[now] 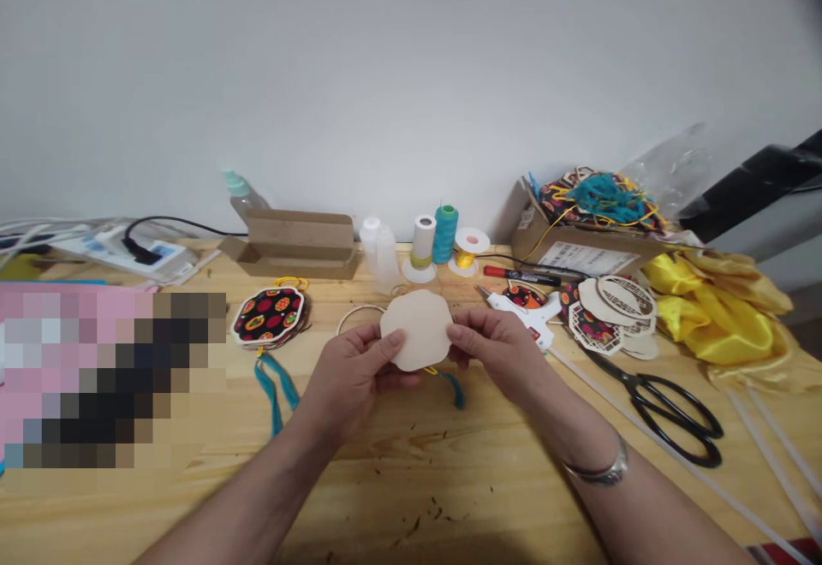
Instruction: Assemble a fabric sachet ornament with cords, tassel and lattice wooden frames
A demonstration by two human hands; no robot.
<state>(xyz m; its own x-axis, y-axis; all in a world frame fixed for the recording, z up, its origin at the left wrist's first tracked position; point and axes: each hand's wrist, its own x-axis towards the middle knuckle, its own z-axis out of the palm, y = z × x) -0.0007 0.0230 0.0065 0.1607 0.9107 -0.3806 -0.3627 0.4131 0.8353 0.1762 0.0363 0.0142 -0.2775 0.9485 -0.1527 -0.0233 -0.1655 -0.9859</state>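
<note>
A thin, pale wooden panel with notched corners [417, 334] is held up over the table's middle, its plain face towards me. My left hand [360, 364] pinches its left edge, thumb on the front. My right hand [491, 347] grips the right edge between thumb and fingers. A teal tassel [456, 391] and a bit of yellow cord show below the panel; what they hang from is hidden. To the left lies a patterned fabric pendant with a pale rim [268, 317], its teal tassel [277, 389] trailing towards me. Behind my left hand is a thin wooden ring [360, 312].
A white glue gun [530, 318], black scissors [674, 415] and stacked cutouts [613, 317] lie right. Thread spools [445, 235], plastic bottles [380, 255] and an open cardboard box [301, 248] line the wall. Yellow cloth [719, 308] lies beside a filled carton [584, 252].
</note>
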